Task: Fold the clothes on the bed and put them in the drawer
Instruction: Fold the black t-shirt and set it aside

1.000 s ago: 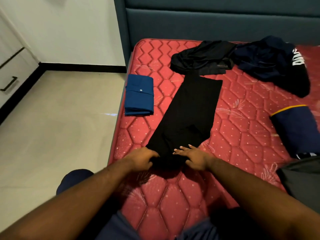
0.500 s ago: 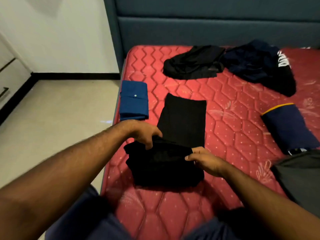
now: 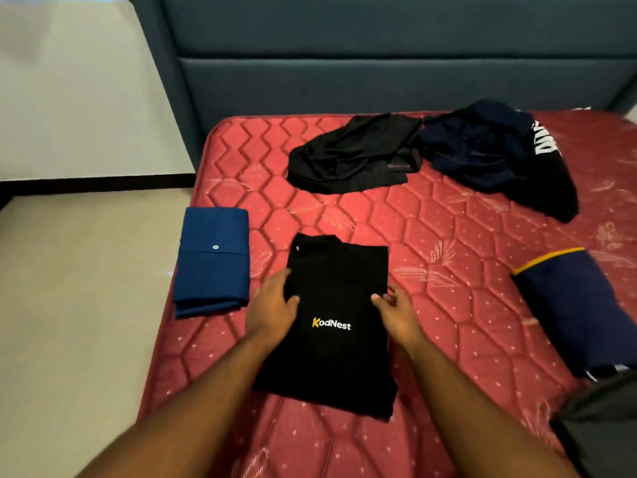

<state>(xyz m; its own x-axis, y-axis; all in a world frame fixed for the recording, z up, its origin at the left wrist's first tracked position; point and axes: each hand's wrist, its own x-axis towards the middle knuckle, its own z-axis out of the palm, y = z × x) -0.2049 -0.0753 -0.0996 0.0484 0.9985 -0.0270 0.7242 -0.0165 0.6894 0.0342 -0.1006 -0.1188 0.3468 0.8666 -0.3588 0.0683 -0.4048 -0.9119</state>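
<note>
A folded black shirt [image 3: 336, 357] with a "KodNest" logo facing up lies flat on the red quilted mattress [image 3: 458, 257] near its front left corner. My left hand [image 3: 274, 305] rests on the shirt's left edge, fingers spread and thumb on top of the cloth. My right hand [image 3: 396, 313] is at the shirt's right edge with its fingers loosely curled and just touching the fabric. Neither hand lifts the shirt. No drawer is in view.
A folded blue garment [image 3: 212, 263] lies left of the shirt at the mattress edge. A crumpled black garment [image 3: 351, 157] and a navy one with white lettering [image 3: 489, 157] lie near the headboard [image 3: 379, 63]. A folded navy piece with yellow trim [image 3: 579, 312] and a dark grey garment [image 3: 603, 429] are at right. Tiled floor [image 3: 86, 305] lies at left.
The long black garment has been folded up from its near end into a compact rectangle with the logo on top. Both hands moved from its near end to its sides.
</note>
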